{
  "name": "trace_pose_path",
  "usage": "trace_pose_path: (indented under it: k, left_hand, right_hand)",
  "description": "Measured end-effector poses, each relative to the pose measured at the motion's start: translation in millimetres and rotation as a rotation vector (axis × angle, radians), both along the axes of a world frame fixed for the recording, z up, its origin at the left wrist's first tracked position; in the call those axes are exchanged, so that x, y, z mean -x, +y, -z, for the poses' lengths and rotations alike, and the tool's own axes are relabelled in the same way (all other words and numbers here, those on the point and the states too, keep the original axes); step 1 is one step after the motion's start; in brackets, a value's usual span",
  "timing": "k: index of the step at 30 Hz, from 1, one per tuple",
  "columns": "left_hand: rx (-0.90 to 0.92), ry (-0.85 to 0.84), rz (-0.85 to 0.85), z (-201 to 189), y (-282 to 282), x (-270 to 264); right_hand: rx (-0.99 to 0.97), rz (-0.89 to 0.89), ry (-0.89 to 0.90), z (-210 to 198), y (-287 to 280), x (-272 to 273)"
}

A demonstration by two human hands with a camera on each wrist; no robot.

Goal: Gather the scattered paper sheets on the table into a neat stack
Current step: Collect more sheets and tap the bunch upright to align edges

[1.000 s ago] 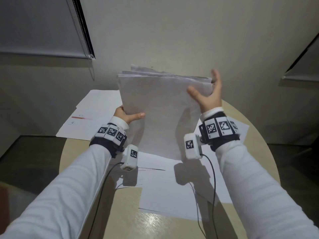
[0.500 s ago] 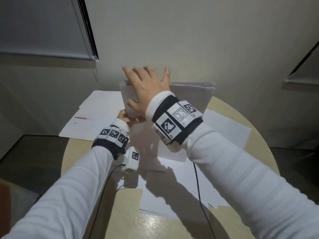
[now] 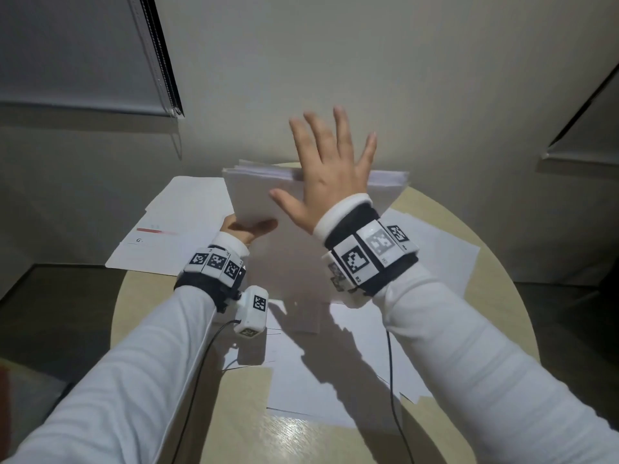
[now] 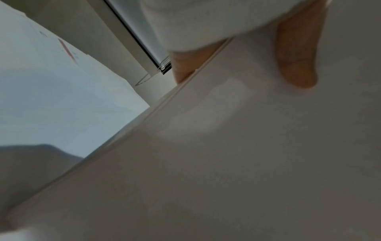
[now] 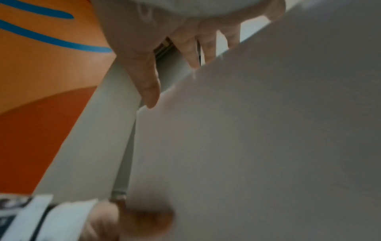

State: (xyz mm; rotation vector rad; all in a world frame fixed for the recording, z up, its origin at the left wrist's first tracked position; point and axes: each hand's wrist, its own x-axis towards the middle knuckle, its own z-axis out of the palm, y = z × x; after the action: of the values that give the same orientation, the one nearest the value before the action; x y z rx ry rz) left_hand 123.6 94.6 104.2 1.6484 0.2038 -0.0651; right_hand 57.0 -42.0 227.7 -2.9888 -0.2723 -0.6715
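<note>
Over the round table (image 3: 495, 262), left hand (image 3: 246, 229) grips an upright paper stack (image 3: 264, 195); right hand (image 3: 330, 177), fingers spread, rests against its face.

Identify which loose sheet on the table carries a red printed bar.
The sheet at the far left, partly overhanging the table edge; the other loose sheets look blank.

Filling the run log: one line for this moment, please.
stack: upright on table | left hand: holds stack | right hand: flat, open at top edge | loose sheets: remain

Letter "G" on printed sheet (image 3: 157, 229), "R2" on wrist marker (image 3: 357, 279)
</note>
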Motion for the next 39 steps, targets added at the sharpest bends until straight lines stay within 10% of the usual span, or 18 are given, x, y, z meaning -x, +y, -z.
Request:
trace_pose_path:
  k: [3,8,13,19,29,33,39]
  left_hand:
    - [0.04,-0.05,0.036,-8,-2,9]
    - [0.017,-0.034,-0.032,-4,3,3]
    - [0.014,-0.076,0.047,-12,7,7]
    - [0.034,-0.096,0.08,-1,5,4]
    - [-0.037,-0.134,-0.013,19,-6,22]
    - [0.002,-0.306,-0.117,-5,-17,15]
    - [-0.081,-0.117,-0.055,31,-14,31]
  right_hand:
    - [0.017,0.041,0.085,10,-18,-4]
    - [-0.707,0.156,-0.258,45,-69,-9]
    - [-1.384,0.057,0.358,116,-103,-17]
    - [-1.352,0.212,0.543,136,-99,-15]
    - [-1.429,0.309,0.272,126,-76,-16]
    - [-1.782,0.14,0.049,98,-69,-16]
    - [-1.315,0.37,0.301,147,-86,1]
